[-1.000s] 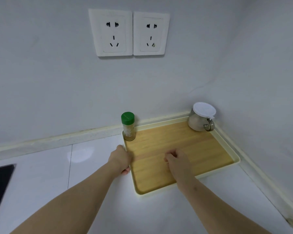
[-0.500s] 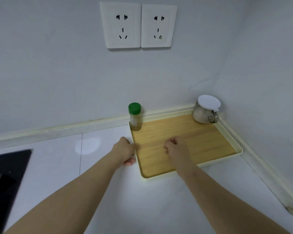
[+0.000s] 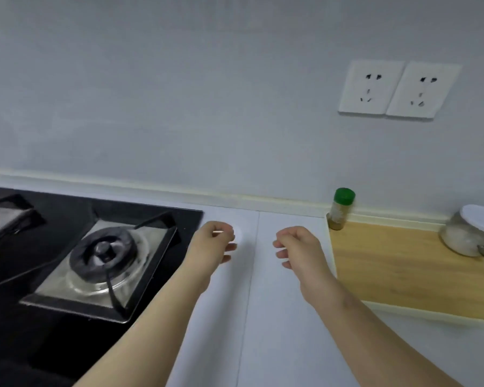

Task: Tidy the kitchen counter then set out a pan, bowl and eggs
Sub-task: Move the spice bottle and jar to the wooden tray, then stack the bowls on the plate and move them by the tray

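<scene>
A: One white counter [image 3: 277, 344] fills the near ground. A black gas hob [image 3: 67, 261] is sunk in at left; a wood-floored tray [image 3: 403, 269] sits at right, against the far wall [image 3: 179, 107]. Where are the pan, bowl, eggs?

B: None in view. Not on counter, hob or tray.

A: Hands?

B: The left hand [image 3: 211, 243] hovers over the counter just right of the hob, the right hand [image 3: 299, 247] just left of the tray. Fingers on both are loosely curled, a little apart, clamped on nothing.

A: Handling, once the three turn up?

B: Judgement only. Pan: likely heaviest, stiff; take it by the handle. Bowl: rigid, probably smooth and breakable; grip the rim or cup it from below. Eggs: light, fragile, apt to roll on this slick counter; cradle them, never pinch, and park them against something.

A: Containers?

B: The tray first: shallow, pale rim, carrying two things. Then a glass jar [image 3: 468, 233], white lid, upright in the far right corner, filled most of the way with something pale and grainy; metal fitting on its near side. Last a spice bottle [image 3: 340, 209], green cap, upright at the far left corner, pale contents over a darker layer. Cannot tell what either holds.
</scene>
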A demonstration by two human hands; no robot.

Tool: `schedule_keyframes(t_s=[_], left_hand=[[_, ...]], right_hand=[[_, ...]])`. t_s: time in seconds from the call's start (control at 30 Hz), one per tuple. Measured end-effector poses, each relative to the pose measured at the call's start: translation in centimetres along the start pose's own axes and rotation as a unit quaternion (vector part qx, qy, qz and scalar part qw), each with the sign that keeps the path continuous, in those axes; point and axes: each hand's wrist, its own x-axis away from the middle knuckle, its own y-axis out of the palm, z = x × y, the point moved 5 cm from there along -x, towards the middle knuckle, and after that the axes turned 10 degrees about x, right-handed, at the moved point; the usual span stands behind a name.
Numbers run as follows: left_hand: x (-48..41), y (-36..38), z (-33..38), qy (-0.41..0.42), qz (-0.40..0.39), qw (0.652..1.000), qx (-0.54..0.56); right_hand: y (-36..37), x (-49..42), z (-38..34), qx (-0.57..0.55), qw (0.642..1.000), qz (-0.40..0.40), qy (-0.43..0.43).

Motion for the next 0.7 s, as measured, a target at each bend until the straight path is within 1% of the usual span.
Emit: schedule_keyframes(t_s=[0.13,0.17,0.2,0.37,0.47,0.53,0.6,0.7], left_hand=[[2.5,-10.5,0.9,0.021,0.089,0.995,0.042],[3.7,-14.3,1.2,0.030,0.119,0.991,0.054],[4.5,-16.3,1.4,0.035,0.131,0.989,0.064],[11.7,-32.8,1.4,0.060,0.251,0.960,0.111],[16.5,-42.5,0.5,0.051,0.316,0.939,0.124],[21.0,-50.0,-0.6,0.062,0.374,0.914,0.146],[23.8,-54.6,-1.4,0.063,0.404,0.898,0.165],[29.0,-62.2,-3.4,0.061,0.465,0.858,0.211]], right_hand=[[9.8,3.4,-2.7,0.028,0.994,-0.103,-0.034],[13.4,4.8,-3.4,0.040,0.989,-0.135,-0.046],[15.3,5.6,-3.8,0.045,0.986,-0.150,-0.053],[30.6,14.4,-6.0,0.076,0.961,-0.251,-0.090],[38.9,21.2,-6.4,0.072,0.940,-0.321,-0.092],[45.4,27.0,-6.6,0.085,0.918,-0.377,-0.094],[49.6,30.5,-6.2,0.079,0.906,-0.408,-0.084],[57.3,37.1,-5.5,0.096,0.872,-0.469,-0.101]])
